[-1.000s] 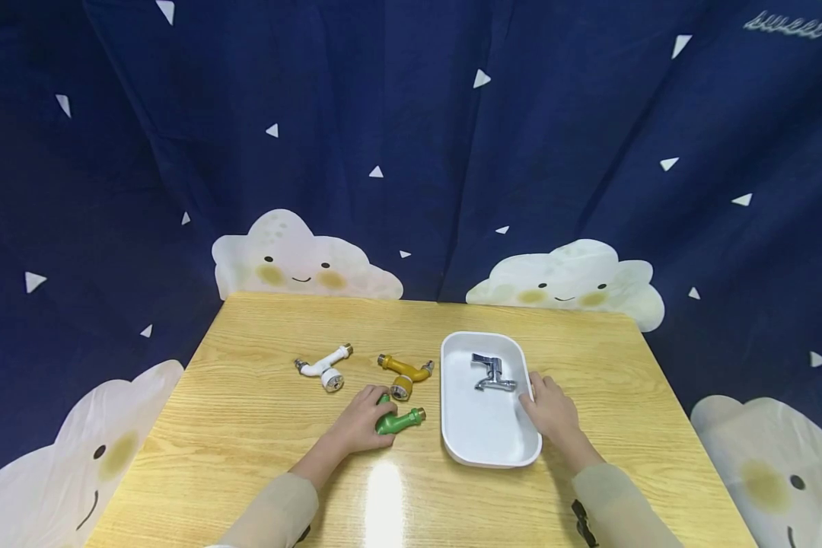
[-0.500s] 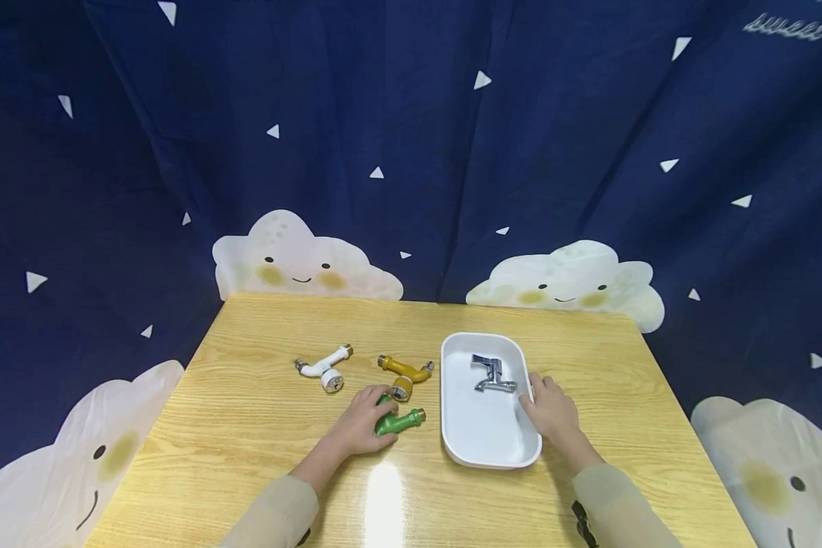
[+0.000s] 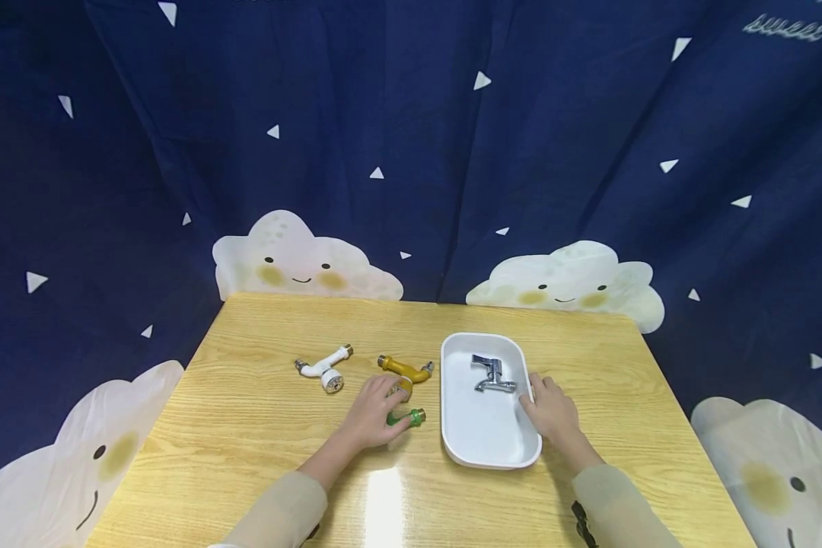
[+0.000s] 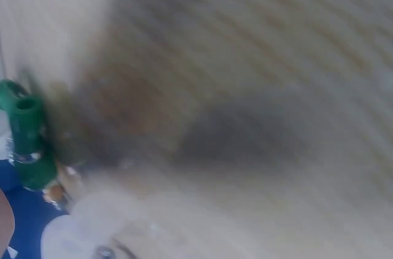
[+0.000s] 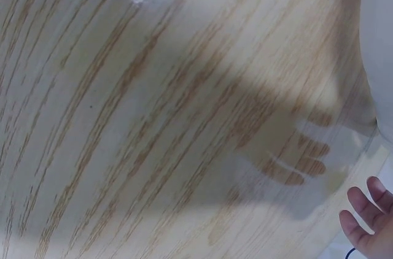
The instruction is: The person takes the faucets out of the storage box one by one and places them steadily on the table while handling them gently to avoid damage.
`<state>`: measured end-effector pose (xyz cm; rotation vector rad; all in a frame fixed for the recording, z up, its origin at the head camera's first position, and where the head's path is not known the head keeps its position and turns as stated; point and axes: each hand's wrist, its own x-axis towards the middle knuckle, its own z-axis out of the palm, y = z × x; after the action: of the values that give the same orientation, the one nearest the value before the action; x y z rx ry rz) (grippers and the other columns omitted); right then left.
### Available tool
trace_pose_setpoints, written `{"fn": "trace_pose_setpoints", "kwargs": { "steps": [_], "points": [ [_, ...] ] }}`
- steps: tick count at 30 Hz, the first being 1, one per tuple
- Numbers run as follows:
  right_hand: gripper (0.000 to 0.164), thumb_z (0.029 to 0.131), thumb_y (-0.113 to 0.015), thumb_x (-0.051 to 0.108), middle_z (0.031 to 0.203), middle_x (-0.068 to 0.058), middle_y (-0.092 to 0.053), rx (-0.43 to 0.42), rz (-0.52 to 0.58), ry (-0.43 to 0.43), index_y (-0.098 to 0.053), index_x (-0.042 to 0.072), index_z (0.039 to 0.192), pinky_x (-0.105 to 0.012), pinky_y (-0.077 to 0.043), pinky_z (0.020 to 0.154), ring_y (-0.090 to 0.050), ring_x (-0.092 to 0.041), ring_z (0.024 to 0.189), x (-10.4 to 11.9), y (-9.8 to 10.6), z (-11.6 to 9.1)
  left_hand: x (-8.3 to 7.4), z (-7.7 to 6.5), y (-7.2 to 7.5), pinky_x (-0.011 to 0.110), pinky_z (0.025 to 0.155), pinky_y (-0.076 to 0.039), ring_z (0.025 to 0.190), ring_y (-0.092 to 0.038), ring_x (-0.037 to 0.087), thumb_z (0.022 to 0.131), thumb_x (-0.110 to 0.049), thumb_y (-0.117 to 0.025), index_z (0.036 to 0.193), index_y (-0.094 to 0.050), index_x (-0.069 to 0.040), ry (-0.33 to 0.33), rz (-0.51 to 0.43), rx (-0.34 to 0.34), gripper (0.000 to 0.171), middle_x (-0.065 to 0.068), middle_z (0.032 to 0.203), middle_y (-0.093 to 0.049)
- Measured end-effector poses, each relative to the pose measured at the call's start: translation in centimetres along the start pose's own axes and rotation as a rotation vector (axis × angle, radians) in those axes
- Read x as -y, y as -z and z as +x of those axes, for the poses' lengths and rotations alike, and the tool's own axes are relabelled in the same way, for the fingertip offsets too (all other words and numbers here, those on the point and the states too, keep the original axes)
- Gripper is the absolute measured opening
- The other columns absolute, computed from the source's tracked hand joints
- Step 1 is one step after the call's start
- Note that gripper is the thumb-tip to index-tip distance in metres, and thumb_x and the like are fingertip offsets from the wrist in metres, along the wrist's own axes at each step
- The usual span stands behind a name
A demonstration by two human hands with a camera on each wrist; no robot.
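My left hand bends over a green tap, its thumb on the near side and fingers on the far side. Only the brass-threaded end shows past the hand in the head view. The left wrist view has the green tap at its left edge. Those fingers also overlap the knob of a yellow tap. My right hand grips the right side of a white basin, thumb over the rim. Inside the basin lies a chrome tap. In the right wrist view, fingertips show at lower right.
A white tap lies to the left of the yellow one. All stand on a wooden table, backed by a dark blue curtain with cloud prints. The basin is right of the loose taps.
My left hand has shifted right and slightly away from me, covering more of the green tap and part of the yellow one. The right hand and basin have stayed put.
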<state>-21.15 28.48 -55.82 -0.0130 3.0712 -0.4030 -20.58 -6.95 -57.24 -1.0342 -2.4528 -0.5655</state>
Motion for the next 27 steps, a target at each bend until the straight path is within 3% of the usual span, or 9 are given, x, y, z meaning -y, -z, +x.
{"fn": "trace_pose_setpoints", "kwargs": {
  "steps": [5,17,27],
  "points": [
    [0.053,0.087,-0.045,0.034,0.111,-0.024,-0.05,-0.01,-0.004,0.003,-0.041,0.002,0.129,-0.055,-0.045,0.07,-0.053,-0.04,0.093,0.0,-0.1,-0.1,-1.4,1.9,0.0,0.044,0.095,-0.036,0.11,-0.047,0.025,0.077,-0.034,-0.059,0.106,-0.064,-0.009,-0.026,0.006,-0.056,0.038,0.012,0.117,-0.054],
    [0.052,0.087,-0.046,0.033,0.108,-0.022,-0.051,-0.006,-0.006,-0.006,-0.041,0.003,0.129,-0.052,-0.046,0.067,-0.054,-0.039,0.089,-0.1,-0.2,0.1,-3.6,6.1,-0.2,0.039,0.097,-0.035,0.112,-0.046,0.021,0.08,-0.038,-0.056,0.112,-0.06,-0.016,-0.017,0.05,-0.031,0.039,0.006,0.121,-0.053],
    [0.053,0.087,-0.045,0.033,0.111,-0.023,-0.05,-0.003,-0.004,-0.011,-0.04,0.002,0.13,-0.054,-0.045,0.069,-0.053,-0.04,0.093,-0.1,-0.1,0.1,-4.8,8.8,-0.3,0.038,0.1,-0.032,0.116,-0.043,0.019,0.082,-0.043,-0.054,0.123,-0.054,-0.019,0.026,0.12,0.102,0.047,0.003,0.125,-0.049]
  ]
}}
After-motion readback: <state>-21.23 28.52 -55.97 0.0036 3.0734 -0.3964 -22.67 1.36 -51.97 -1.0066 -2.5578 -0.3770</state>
